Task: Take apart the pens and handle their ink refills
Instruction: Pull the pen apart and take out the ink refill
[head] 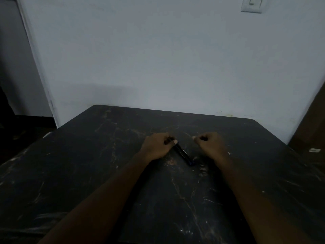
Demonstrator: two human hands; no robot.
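A dark pen (183,153) lies slanted over the black scratched table (88,164), its lower end pointing toward me and to the right. My left hand (158,147) grips the pen's far end, thumb pressed on the barrel. My right hand (210,144) hovers just right of the pen, fingers curled, thumb and forefinger pinched together; whether something thin is held between them is too dark to tell. No separate ink refill is visible.
A pale wall stands right behind the table's far edge, with a light switch (252,4) high on the right. A small white object (314,150) lies at the table's right edge. A dark doorway opens at the left.
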